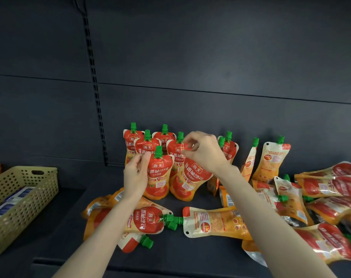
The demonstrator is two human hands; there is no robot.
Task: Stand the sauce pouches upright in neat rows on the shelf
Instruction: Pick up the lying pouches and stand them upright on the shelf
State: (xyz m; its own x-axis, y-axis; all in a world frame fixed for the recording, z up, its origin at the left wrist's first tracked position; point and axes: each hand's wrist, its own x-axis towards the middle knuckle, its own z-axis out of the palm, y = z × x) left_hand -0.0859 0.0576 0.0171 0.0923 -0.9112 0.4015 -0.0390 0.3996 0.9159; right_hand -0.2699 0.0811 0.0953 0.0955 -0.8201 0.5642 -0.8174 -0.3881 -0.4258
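Several red-and-orange sauce pouches with green caps stand upright in a cluster (147, 145) at the back of the dark shelf (66, 221). In front of them stands one pouch (159, 178); my left hand (136, 176) rests against its left side with fingers loosely curled. My right hand (203, 151) pinches the top of a second front pouch (190, 178), which leans to the left; its cap is hidden by my fingers. More pouches lie flat in front (148, 219), (212, 222).
A heap of flat pouches (331, 189) fills the shelf's right side, and two pouches (270, 160) stand with their backs to me behind it. A beige perforated basket (24, 199) holding blue-and-white packs sits at the left. The slotted upright (96, 91) runs up the back wall.
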